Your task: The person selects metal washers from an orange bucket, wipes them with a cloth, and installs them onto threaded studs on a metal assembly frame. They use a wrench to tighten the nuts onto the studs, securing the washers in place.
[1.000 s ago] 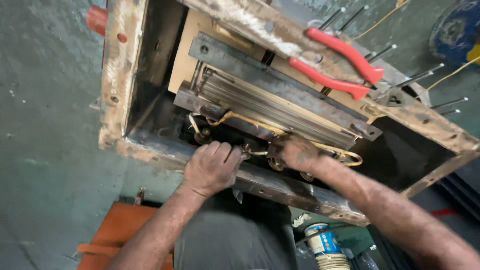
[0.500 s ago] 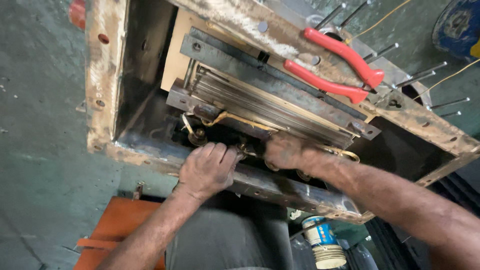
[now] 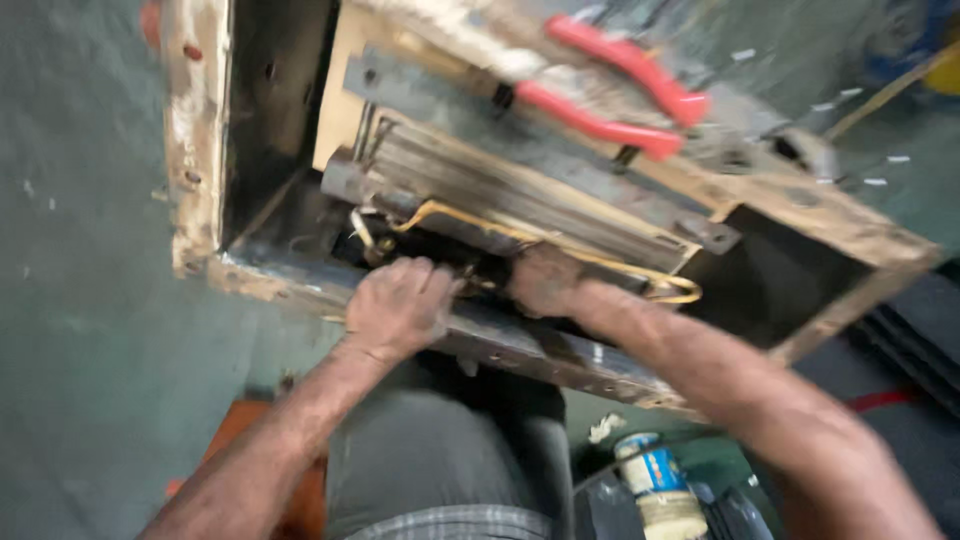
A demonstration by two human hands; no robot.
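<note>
Above green floor [image 3: 80, 300], both hands [image 3: 400, 305] curl inside rusty casing [image 3: 195, 150], grip hidden by blur.

One package only: a small can [image 3: 655, 480] on the floor at the lower edge, right of the knees, below the rusty frame [image 3: 200, 150]. Round, lying tilted. Blue-and-white label band around the upper part, cream or tan body below. Blur hides the label's detail; possibly a tin of paste or glue. No signs, no screens in view.
</note>
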